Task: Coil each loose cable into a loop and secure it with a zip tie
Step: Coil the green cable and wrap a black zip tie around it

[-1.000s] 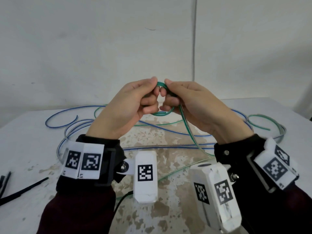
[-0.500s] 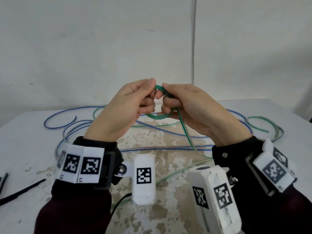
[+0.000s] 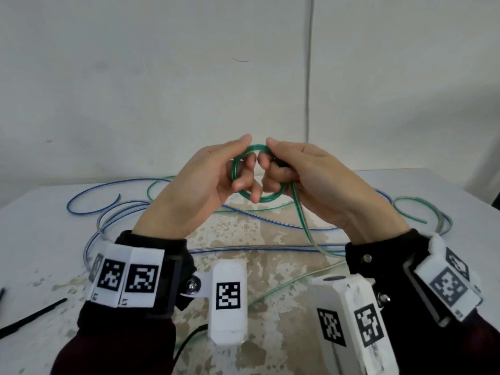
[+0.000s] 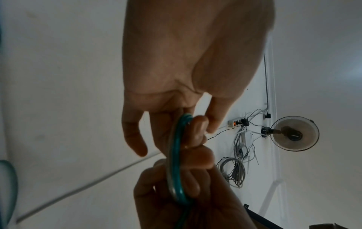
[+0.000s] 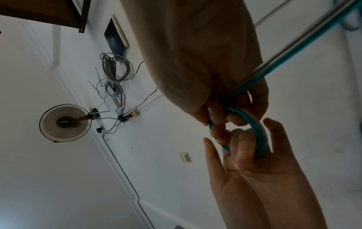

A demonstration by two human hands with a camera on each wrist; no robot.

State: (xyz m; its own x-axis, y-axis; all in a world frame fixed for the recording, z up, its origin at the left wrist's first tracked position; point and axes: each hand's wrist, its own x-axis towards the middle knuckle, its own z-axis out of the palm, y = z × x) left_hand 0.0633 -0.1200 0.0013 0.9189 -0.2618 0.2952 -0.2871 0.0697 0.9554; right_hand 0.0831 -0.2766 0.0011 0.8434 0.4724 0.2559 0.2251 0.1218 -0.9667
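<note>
I hold a small loop of the green cable [image 3: 271,198] in the air above the table. My left hand [image 3: 240,147] pinches the top of the loop with its thumb, and its other fingers reach through the ring. My right hand [image 3: 273,155] grips the right side of the loop with curled fingers. The cable's tail [image 3: 303,220] runs down from that hand to the table. The left wrist view shows the green loop [image 4: 176,155] on edge between both hands. In the right wrist view the green loop [image 5: 258,136] curves round my left fingers [image 5: 240,148].
A long blue cable [image 3: 108,212] sprawls over the worn white table [image 3: 40,253], and more green cable [image 3: 411,209] lies at the far right. Black zip ties [image 3: 32,318] lie at the left edge. A white wall stands close behind.
The green loop has opened wider and shows more between the hands. My left fingers have uncurled and now pass through it. Both hands have stayed together above the table.
</note>
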